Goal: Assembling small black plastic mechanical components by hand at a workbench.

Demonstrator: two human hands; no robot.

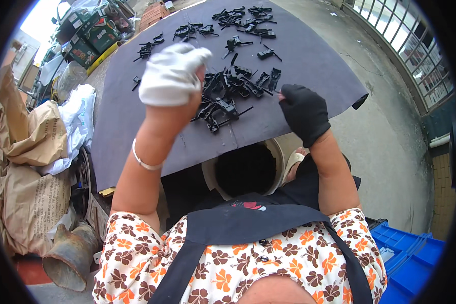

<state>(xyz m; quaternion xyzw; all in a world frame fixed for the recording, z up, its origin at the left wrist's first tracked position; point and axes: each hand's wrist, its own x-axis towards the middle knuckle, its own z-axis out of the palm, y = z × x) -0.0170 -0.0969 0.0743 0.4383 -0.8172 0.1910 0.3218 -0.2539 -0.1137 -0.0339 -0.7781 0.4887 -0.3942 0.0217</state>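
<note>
My left hand wears a white glove and is raised above a dark grey mat, fingers curled; what it holds, if anything, is hidden. My right hand wears a black glove and pinches a thin small piece near the mat's front edge. A heap of black plastic parts lies on the mat between both hands. More black parts lie in groups at the far side of the mat.
A white bucket with a dark inside stands below the mat's front edge. Brown paper sacks and a white bag pile up at left. A blue plastic crate sits at lower right. Green boxes stand far left.
</note>
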